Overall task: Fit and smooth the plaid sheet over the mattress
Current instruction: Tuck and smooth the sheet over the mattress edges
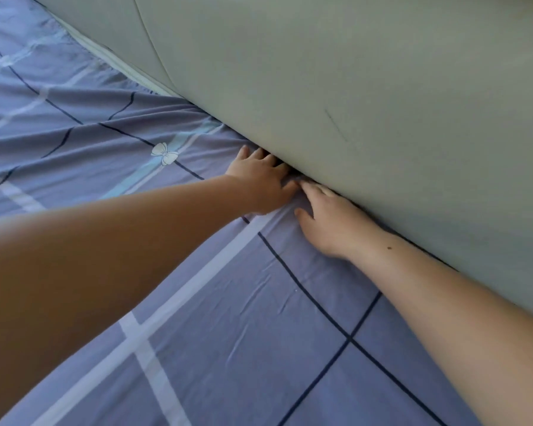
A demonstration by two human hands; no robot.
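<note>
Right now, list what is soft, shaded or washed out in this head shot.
Head view: the left forearm, near the lens, is soft-edged and oversized; the plaid sheet pales toward the upper left; dark shadow fills the gap under the headboard where fingertips of the left hand vanish; the right hand and bow print are fairly sharp.

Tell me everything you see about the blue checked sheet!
The plaid sheet is soft-looking purplish-blue cloth with wide white stripes, thin dark lines and a white bow print. It lies spread out, smoother near the camera and wrinkled farther away. Its edge meets the grey padded board. The left hand pushes it in under the board; the right hand presses on it.
</note>
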